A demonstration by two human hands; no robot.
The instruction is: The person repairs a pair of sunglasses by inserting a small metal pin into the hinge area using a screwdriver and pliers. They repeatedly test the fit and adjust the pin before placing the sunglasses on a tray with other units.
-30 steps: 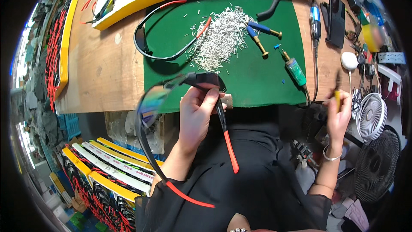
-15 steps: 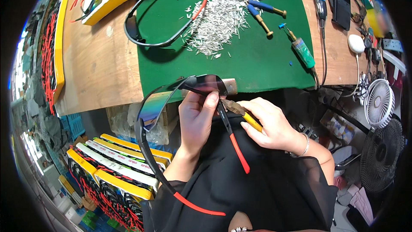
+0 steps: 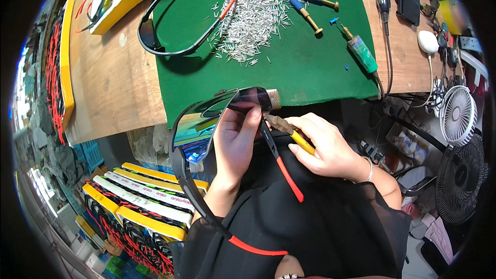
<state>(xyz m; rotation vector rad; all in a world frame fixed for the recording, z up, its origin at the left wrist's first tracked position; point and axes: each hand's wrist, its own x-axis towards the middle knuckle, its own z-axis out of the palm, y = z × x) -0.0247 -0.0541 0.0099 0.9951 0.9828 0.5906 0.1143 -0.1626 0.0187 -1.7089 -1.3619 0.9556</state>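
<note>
My left hand (image 3: 235, 137) is closed on a pair of black wraparound sunglasses (image 3: 194, 132) with a mirrored lens and red temple tips, pinching it near one hinge. In my right hand (image 3: 323, 147) is a pair of pliers (image 3: 299, 140) with yellow handles. Their metal jaws meet the hinge end of the temple, right beside my left thumb; the exact contact point is too small to make out. One temple slants down toward my lap, while the other curves below my left forearm.
On the green mat (image 3: 320, 77) lie a heap of small silvery pins (image 3: 253, 26), a second pair of sunglasses (image 3: 178, 52), two blue-handled screwdrivers (image 3: 305, 14) and a green-handled tool (image 3: 362, 54). Yellow-edged trays of eyewear (image 3: 139, 206) stand at lower left. Fans (image 3: 459, 116) are at the right.
The sunglasses have tilted, so the lens reflection differs and the lower temple has swung right. The table appears shifted slightly up and left. Both hands keep their holds.
</note>
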